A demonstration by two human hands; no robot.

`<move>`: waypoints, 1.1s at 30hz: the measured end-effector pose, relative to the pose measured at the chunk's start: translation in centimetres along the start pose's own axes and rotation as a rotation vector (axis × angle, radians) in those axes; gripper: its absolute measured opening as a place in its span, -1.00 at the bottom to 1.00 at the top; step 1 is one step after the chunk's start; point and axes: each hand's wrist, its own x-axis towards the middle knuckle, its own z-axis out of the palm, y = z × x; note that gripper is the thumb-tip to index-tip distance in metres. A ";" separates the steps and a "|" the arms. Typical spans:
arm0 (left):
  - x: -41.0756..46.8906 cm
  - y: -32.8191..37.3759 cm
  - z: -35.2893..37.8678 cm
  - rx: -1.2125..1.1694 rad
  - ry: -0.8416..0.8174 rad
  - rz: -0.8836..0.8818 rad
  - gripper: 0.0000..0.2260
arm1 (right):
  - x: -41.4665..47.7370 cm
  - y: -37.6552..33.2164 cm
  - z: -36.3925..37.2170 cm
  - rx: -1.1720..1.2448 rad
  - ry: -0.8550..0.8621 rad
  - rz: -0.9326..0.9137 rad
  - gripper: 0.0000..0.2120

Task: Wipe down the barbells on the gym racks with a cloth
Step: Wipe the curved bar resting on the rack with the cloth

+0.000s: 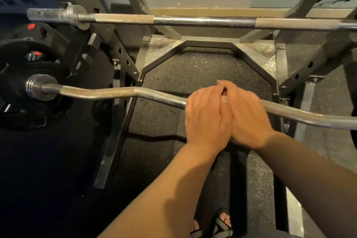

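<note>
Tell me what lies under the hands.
The curved bar runs under the left hand and right hand, which lie pressed together. Below is the speckled floor. No cloth shows; the hands would cover one between them.

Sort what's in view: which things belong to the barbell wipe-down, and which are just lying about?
Belongs to the job:
- curved bar
- straight barbell
- rack
- left hand and right hand, side by side over the curved bar; no cloth shows

Just lying about:
- weight plates
- rubber floor
- sandals
</note>
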 end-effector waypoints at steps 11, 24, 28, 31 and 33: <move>0.1 -8.0 -4.2 0.309 -0.083 0.250 -0.62 | -0.2 -1.4 -1.0 0.149 -0.035 0.096 -0.49; -0.9 -3.7 -1.1 0.198 0.008 0.070 -0.63 | 0.4 -1.6 0.6 -0.049 0.058 0.068 -0.45; -1.1 -7.8 -3.9 0.235 0.086 -0.010 -0.65 | 0.4 -1.8 0.5 -0.053 0.066 0.068 -0.46; 0.3 -8.2 -4.3 0.134 0.216 -0.285 -0.70 | 0.4 -1.8 0.5 -0.074 0.060 0.064 -0.40; 1.1 -6.2 -3.2 0.056 0.227 -0.362 -0.70 | 0.4 -1.8 0.6 -0.087 0.051 0.069 -0.40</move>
